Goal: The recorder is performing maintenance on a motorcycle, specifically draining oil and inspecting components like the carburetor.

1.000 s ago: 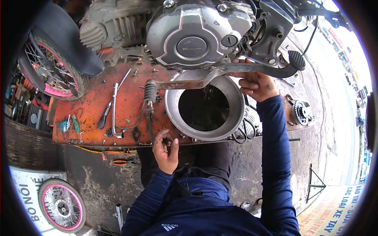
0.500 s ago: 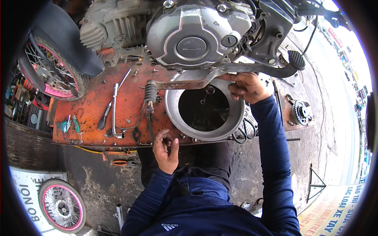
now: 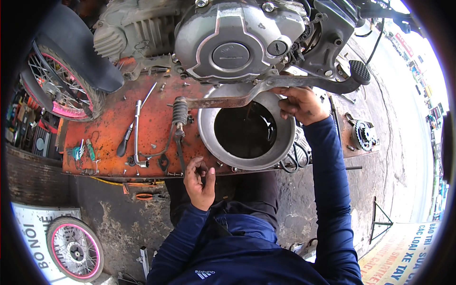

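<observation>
My right hand (image 3: 304, 105) reaches under the grey motorcycle engine (image 3: 237, 42), just below the footpeg bar (image 3: 223, 101). Its fingers are curled and their tips disappear behind the bar, so whatever they grip is hidden. Beneath, a wide metal pan (image 3: 207, 137) holds dark oil (image 3: 240, 135), its surface shiny and rippled. My left hand (image 3: 199, 184) hovers at the bench's front edge, left of the pan. Its fingers are loosely bent, the thumb stands apart, and nothing shows in it.
On the orange metal bench (image 3: 107, 142) lie a socket wrench (image 3: 137, 133), a screwdriver (image 3: 124, 142) and small bolts. A sprocket (image 3: 363, 136) sits at the right end. The brake pedal (image 3: 359, 72) juts out to the right. Pliers (image 3: 148, 196) rest below the bench, left of my legs.
The splash of ripples in the oil near my right hand has faded, leaving a smoother surface. Both hands stay almost in place; the view shifts slightly.
</observation>
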Tool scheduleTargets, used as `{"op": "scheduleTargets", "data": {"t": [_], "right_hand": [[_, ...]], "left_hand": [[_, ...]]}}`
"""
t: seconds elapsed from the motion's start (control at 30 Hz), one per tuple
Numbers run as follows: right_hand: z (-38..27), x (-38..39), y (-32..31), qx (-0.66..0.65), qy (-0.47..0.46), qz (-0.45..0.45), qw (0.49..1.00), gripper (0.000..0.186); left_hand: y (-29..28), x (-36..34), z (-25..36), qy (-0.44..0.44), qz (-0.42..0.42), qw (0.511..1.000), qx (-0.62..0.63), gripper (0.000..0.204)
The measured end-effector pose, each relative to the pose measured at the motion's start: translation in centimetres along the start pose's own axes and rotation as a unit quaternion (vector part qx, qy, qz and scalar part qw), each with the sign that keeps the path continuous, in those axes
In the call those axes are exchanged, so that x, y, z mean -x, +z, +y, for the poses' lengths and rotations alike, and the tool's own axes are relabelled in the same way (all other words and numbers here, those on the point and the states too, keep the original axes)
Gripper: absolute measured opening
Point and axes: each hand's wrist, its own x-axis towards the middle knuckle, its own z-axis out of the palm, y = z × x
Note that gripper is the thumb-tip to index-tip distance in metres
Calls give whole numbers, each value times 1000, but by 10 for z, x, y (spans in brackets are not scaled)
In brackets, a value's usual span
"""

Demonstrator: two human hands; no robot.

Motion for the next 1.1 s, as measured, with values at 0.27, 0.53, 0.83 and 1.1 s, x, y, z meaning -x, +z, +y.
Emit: {"op": "scheduleTargets", "data": {"t": [0.27,0.53,0.83,1.1], "right_hand": [[-3,0,4,-7,31,-4,999,39],[0,-1,7,-59,20,-29,998,42],[1,-2,8,-54,7,-37,998,45],[2,-4,7,-45,5,-21,999,46]], "left_hand": [[0,0,0,-2,-3,1000,7,38],[0,0,1,4,0,1000,19,38],[0,0,2,16,-4,1000,11,39],[0,0,3,-7,-2,1000,1,38]]}}
